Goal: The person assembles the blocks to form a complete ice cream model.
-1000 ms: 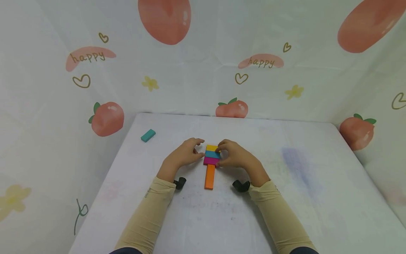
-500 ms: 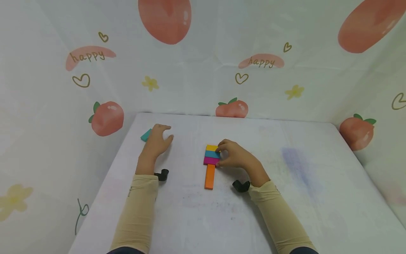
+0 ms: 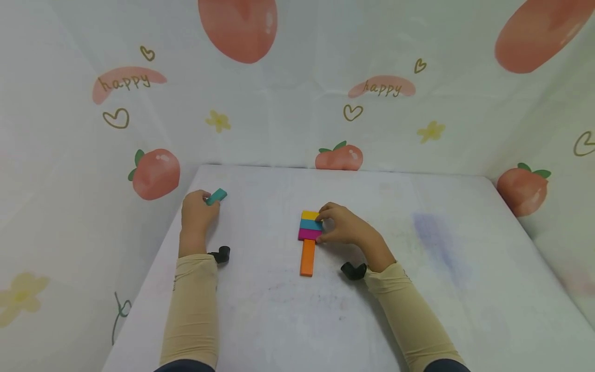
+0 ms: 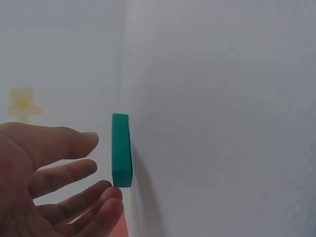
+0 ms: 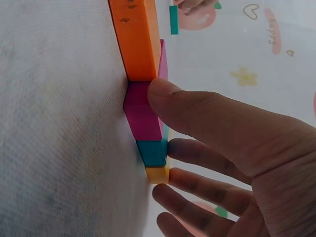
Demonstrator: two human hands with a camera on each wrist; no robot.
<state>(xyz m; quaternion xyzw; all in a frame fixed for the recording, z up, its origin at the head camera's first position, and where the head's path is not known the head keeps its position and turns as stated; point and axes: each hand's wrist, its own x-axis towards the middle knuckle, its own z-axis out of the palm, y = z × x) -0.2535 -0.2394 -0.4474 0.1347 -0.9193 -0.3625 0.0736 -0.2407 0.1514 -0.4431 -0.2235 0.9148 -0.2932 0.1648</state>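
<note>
At the far left of the table, my left hand [image 3: 197, 214] is by a teal rectangular block [image 3: 216, 197]. In the left wrist view, the thumb stands slightly apart from this block [image 4: 121, 150], and the lower fingertips are near its end; contact is unclear. My right hand [image 3: 346, 225] is at a group of blocks near the table's middle. Its thumb touches the magenta block [image 5: 143, 111], with the other fingers extended beside the blue block [image 5: 151, 153] and the yellow block [image 5: 157, 174]. An orange block [image 3: 307, 258] runs lengthwise toward me from the magenta one.
A white table [image 3: 279, 320] stands against a white cloth backdrop [image 3: 288, 103] printed with peaches, hearts and flowers. Each wrist bears a small black camera, one on the left wrist [image 3: 223, 254] and one on the right [image 3: 354, 271].
My left hand has left the left side of the coloured group and moved far left, to the teal block. The right hand and the grouped blocks have stayed in place.
</note>
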